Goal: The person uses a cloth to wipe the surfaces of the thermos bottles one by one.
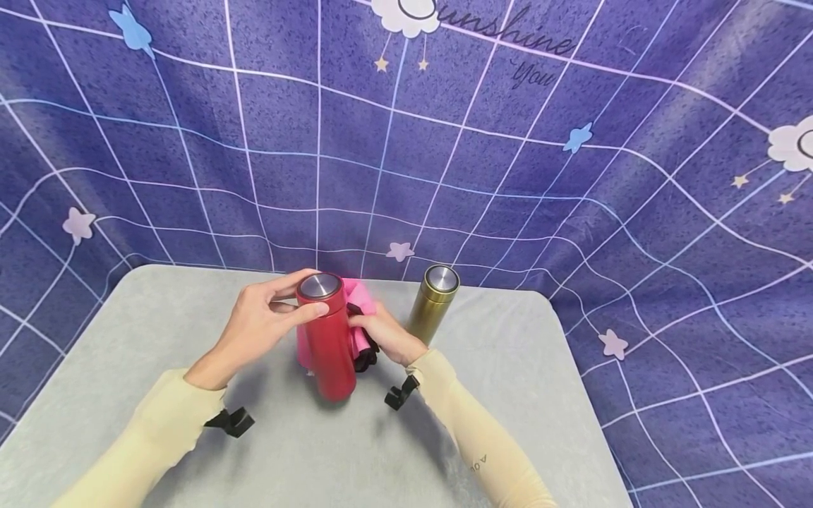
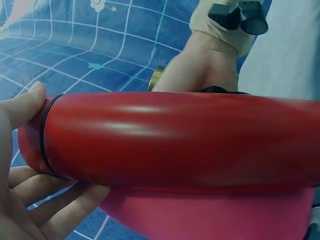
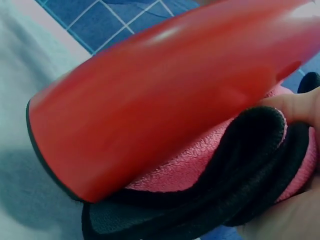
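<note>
A red thermos bottle [image 1: 332,363] with a silver-topped lid stands slightly tilted over the table. My left hand [image 1: 254,321] grips it round the lid end, thumb on one side and fingers on the other, as the left wrist view also shows. Behind the bottle is a pink cloth [image 1: 358,295] with black edging [image 3: 250,165], folded over itself. My right hand [image 1: 392,337] pinches this cloth and holds it against the bottle's side. In the right wrist view the bottle's dark base rim [image 3: 42,160] is seen near the tabletop; whether it touches cannot be told.
A gold thermos bottle [image 1: 429,310] stands on the grey table [image 1: 502,395], just beyond the right hand. Behind the table's back edge hangs a purple-blue curtain [image 1: 286,127] with a grid and stars. Black wrist mounts [image 1: 235,422] stick out below both forearms.
</note>
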Demonstrator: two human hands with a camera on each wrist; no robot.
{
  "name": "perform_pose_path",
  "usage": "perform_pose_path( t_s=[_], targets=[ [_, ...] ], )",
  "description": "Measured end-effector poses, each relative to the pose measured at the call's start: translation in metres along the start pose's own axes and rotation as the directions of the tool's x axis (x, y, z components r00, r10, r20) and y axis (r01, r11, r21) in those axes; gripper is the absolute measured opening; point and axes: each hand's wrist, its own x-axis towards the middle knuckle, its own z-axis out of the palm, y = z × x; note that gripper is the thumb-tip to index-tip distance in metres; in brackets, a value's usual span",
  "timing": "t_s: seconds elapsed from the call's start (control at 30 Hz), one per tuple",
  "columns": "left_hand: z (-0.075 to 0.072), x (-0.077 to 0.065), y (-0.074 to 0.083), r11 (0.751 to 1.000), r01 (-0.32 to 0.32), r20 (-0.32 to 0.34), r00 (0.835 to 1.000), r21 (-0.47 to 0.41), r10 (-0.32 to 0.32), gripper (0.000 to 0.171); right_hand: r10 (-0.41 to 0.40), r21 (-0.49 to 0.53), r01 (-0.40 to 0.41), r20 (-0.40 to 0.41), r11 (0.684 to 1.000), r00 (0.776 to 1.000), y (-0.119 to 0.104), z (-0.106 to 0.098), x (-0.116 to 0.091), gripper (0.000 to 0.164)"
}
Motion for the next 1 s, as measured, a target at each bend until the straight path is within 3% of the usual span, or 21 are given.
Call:
perform_pose_path(
  t_s=[0.23, 0.5, 0.7, 1.0],
  targets=[
    [-0.003, 0.002, 0.001, 1.0, -0.021, 0.005, 1.0, -0.018, 0.021, 0.055, 0.065, 0.035, -0.068, 0.09, 0.997, 0.994, 0.011, -0.001, 0.0, 0.012],
    [-0.008, 0.004, 0.006, 1.0, 0.006, -0.003, 1.0, -0.011, -0.006, 0.054, 0.09, 0.067, -0.098, 0.121, 0.993, 0.989, 0.023, 0.0, -0.002, 0.038],
    [-0.01, 0.007, 0.009, 1.0, -0.003, -0.011, 1.0, 0.005, 0.003, 0.055, 0.098, 0.164, -0.129, 0.185, 0.978, 0.978, 0.031, -0.001, -0.004, 0.048],
    [-0.015, 0.01, 0.012, 1.0, -0.018, -0.021, 1.0, 0.012, 0.018, 0.054, 0.186, 0.279, -0.237, 0.198, 0.931, 0.962, 0.046, -0.002, -0.01, 0.032]
  ],
)
